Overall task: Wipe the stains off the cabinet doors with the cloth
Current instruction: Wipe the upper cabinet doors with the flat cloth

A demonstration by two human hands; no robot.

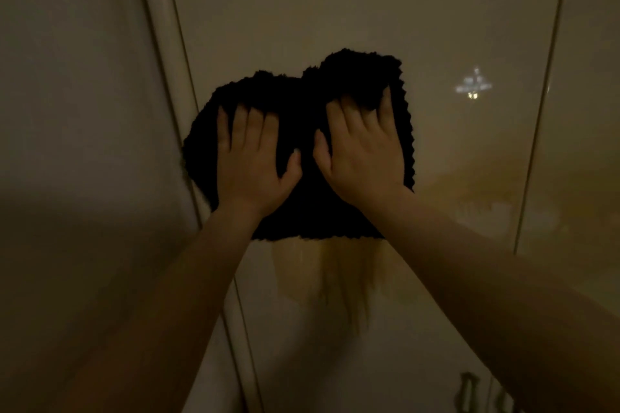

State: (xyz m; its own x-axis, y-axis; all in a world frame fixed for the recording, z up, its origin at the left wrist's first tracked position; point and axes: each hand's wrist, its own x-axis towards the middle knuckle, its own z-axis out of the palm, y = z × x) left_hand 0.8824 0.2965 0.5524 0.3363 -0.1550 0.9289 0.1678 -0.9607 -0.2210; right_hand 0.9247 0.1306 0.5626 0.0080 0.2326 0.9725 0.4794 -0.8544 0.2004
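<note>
— Where pressed flat, location of cloth (298, 144)?
— Against middle cabinet door (335, 10), dark and bunched at upper right, lower edge just above yellowish streaked stain (335, 278).
— Left hand (251, 161) grip?
— Released: palm flat on cloth, fingers spread and pointing up, nothing clenched.
— Right hand (364, 157) grip?
— Palm flat too, fingertips curled into raised fold of cloth near top; pinching or merely pressing, cannot tell.
— Surroundings?
— Rounded vertical trim (167, 60) just left of cloth. Narrow seam (550, 77) to neighbouring door well right. Bright reflection (473, 87) between cloth and seam. Two handles (469, 392) at bottom right, blurred. Lighting dim throughout.
</note>
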